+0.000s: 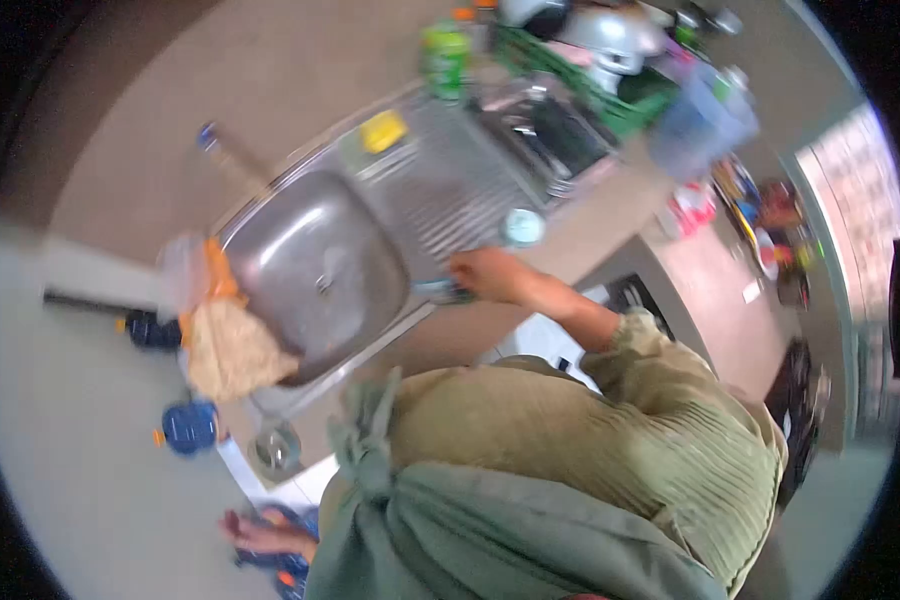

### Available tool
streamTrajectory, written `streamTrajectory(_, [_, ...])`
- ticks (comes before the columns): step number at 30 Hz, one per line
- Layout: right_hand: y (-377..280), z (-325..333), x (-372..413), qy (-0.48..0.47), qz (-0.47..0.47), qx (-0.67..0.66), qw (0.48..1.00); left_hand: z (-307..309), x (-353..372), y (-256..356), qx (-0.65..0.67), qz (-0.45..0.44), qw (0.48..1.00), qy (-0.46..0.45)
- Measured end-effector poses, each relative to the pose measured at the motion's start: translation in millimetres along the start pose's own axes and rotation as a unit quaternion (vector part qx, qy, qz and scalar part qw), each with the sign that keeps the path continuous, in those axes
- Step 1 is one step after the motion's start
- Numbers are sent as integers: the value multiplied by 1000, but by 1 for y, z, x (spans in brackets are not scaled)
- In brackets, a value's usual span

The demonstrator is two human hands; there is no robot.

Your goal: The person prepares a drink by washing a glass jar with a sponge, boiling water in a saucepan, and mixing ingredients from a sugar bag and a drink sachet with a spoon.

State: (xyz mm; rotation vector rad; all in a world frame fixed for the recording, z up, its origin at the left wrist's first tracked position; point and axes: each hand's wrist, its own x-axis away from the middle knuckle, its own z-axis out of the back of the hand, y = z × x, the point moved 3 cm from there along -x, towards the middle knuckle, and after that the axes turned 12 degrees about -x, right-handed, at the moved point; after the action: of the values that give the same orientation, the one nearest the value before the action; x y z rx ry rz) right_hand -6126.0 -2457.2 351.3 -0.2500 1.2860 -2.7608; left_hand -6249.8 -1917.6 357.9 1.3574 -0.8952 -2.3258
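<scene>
My right hand [492, 275] is closed at the front edge of the steel drainboard, beside the sink [320, 270]. A small bluish, partly see-through thing [438, 290] shows at its fingers, too blurred to name. Close behind that hand is a small round container with a pale blue top [523, 228]. My left hand [265, 533] hangs low at the bottom left, past the counter's end. Its fingers are stretched out with nothing in them, in front of blue things with orange parts.
A beige cloth [232, 350] drapes over the sink's left rim near the faucet [235, 160]. A glass jar [275, 447] stands at the counter corner. Behind are a yellow sponge [383, 131], a green bottle [447, 62] and a green dish rack [640, 112] with dishes.
</scene>
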Motion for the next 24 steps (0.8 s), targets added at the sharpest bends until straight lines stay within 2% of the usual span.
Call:
streamTrajectory(1, [-35, 15, 3, -25, 60, -97, 993, -8, -17, 59, 39, 104, 994, 7])
streamTrajectory(2, [-52, 18, 0, -15, 196, -232, 953, -28, -34, 86, 112, 111, 987, -20])
streamTrajectory(3, [-77, 24, -2, -102, 191, -398, 891, -49, -44, 109, 181, 118, 976, -40])
streamTrajectory(4, [-87, 19, -15, -138, 203, -450, 859, -76, -44, 140, 235, 82, 966, -74])
streamTrajectory(5, [-94, 12, -24, -179, 219, -499, 819, -105, -48, 156, 294, 109, 937, -151])
streamTrajectory(6, [-95, 8, -25, -167, 230, -501, 818, -132, -43, 178, 337, 103, 908, -229])
streamTrajectory(7, [-96, 6, -26, -24, 290, -183, 939, -156, -36, 209, 305, 31, 907, -289])
streamTrajectory(8, [-99, 1, -23, 122, 302, 161, 932, -173, -26, 235, 268, -38, 899, -345])
streamTrajectory(9, [-103, -8, -19, 130, 302, 163, 930, -182, -12, 264, 262, -128, 866, -407])
streamTrajectory(10, [-108, -17, -11, 135, 347, 147, 916, -188, 2, 285, 254, -217, 822, -462])
streamTrajectory(11, [-109, -19, -5, 143, 385, 135, 902, -192, 3, 294, 266, -226, 815, -463])
streamTrajectory(12, [-111, -10, 5, 157, 370, 147, 904, -195, 14, 302, 210, -303, 785, -498])
streamTrajectory(13, [-121, 2, 22, 160, 383, 101, 904, -196, 25, 306, 150, -380, 743, -531])
streamTrajectory(15, [-125, 20, 51, 180, 386, 53, 903, -204, 35, 289, 176, -401, 704, -559])
streamTrajectory(17, [-125, 26, 71, 160, 364, 92, 913, -191, 37, 289, 239, -115, 664, -699])
streamTrajectory(18, [-125, 27, 81, 170, 363, 95, 911, -182, 38, 298, 256, -128, 669, -686])
streamTrajectory(19, [-122, 26, 91, 147, 324, 79, 931, -180, 37, 302, 260, -136, 665, -687])
streamTrajectory(21, [-117, 20, 118, 131, 281, 66, 949, -173, 41, 306, 178, -223, 615, -735])
streamTrajectory(22, [-115, 15, 132, 136, 267, 19, 954, -162, 42, 324, 158, -356, 598, -700])
streamTrajectory(23, [-115, 12, 145, 141, 254, -26, 956, -144, 35, 331, 161, -364, 595, -698])
streamTrajectory(24, [-116, 13, 159, 175, 253, -78, 948, -128, 20, 344, 191, -391, 622, -651])
